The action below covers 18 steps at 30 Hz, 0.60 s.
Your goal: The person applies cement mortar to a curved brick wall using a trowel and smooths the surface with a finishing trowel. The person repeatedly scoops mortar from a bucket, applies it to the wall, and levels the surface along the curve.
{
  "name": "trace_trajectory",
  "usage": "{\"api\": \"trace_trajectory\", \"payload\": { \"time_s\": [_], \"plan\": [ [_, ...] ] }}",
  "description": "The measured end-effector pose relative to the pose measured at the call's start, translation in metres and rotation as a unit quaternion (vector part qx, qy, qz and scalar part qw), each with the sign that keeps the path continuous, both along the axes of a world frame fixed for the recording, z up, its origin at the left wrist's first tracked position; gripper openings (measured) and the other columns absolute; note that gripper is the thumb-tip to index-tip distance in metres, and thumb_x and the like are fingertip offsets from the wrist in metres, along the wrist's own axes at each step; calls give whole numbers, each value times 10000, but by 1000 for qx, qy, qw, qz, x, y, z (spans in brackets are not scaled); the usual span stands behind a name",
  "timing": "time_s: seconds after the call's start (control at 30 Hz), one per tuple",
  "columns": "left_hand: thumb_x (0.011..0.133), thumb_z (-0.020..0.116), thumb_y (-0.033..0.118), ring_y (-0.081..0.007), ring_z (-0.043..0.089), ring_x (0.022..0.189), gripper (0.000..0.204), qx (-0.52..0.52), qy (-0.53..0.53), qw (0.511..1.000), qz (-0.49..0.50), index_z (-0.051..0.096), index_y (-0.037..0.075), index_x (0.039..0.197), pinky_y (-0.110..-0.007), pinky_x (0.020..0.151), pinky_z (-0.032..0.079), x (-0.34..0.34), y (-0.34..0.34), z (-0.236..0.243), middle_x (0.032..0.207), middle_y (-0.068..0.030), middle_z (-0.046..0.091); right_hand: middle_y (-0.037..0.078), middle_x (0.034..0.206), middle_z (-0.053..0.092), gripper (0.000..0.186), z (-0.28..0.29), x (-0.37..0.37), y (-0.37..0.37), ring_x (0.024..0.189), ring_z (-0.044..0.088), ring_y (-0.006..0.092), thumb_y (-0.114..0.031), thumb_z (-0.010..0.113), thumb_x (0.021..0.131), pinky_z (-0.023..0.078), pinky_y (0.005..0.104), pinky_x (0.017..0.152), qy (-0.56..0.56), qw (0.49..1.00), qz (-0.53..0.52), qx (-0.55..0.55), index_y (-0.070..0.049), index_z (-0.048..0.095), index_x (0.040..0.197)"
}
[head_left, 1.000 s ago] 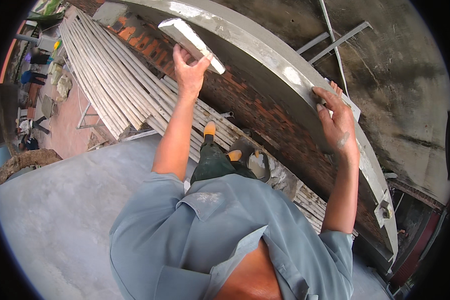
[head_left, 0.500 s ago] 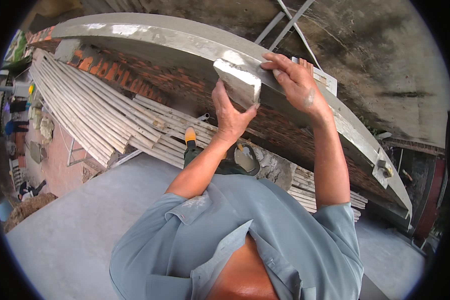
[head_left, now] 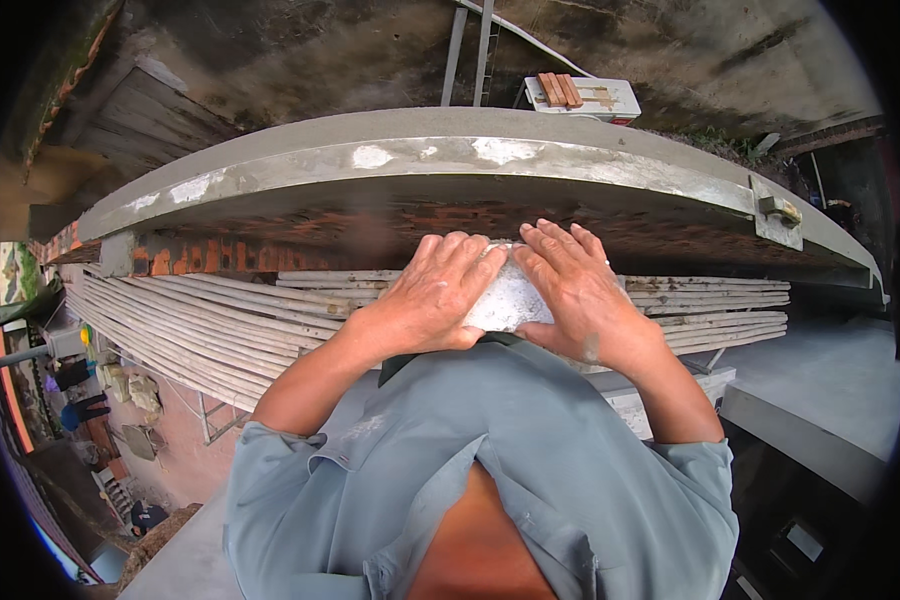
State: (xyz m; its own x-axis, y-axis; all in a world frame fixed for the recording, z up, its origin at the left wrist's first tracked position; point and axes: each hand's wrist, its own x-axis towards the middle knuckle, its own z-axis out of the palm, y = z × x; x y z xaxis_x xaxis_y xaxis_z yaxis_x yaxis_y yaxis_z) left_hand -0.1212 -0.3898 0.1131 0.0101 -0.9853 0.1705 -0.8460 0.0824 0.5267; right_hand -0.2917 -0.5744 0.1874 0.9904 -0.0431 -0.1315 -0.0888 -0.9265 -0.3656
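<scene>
A white, rough-surfaced block (head_left: 502,298) is held low in front of my body. My left hand (head_left: 432,290) grips its left side with fingers over the top, and my right hand (head_left: 582,298) grips its right side the same way. Just beyond the hands, a curved grey cement ledge (head_left: 400,155) with pale patches runs across above a red brick face (head_left: 200,260). Bamboo poles (head_left: 180,330) lie below it on both sides of my arms; my legs are mostly hidden by my shirt.
A white board with red bricks (head_left: 600,95) sits beyond the ledge near grey metal bars (head_left: 450,60). A metal fitting (head_left: 776,212) is on the ledge's right. A grey slab (head_left: 820,400) lies at right. People (head_left: 82,410) and sacks (head_left: 140,395) are far below at left.
The block has moved from raised beside the ledge down to my front. My right hand has left the ledge and joined the left on the block. The view has turned, levelling the ledge.
</scene>
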Motion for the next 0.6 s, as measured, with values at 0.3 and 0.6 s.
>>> {"api": "trace_trajectory", "payload": {
  "time_s": [0.3,0.6],
  "plan": [
    [686,928,274,-376,536,1228,912,43,-7,976,-214,522,5,1457,-504,1054,436,44,-44,33,1313,-198,577,250,1471,542,1018,-10,-27,44,1394,488,397,-324,931,674,346,535,1203,40,982,-183,-12,22,493,1526],
    [956,722,158,-360,648,923,221,43,-5,999,-6,677,-28,1066,-463,833,517,229,8,73,997,-188,680,97,1516,525,781,-111,-62,100,1376,503,195,-374,641,1016,373,349,1184,-372,532,-582,490,-44,323,1649]
  ]
}}
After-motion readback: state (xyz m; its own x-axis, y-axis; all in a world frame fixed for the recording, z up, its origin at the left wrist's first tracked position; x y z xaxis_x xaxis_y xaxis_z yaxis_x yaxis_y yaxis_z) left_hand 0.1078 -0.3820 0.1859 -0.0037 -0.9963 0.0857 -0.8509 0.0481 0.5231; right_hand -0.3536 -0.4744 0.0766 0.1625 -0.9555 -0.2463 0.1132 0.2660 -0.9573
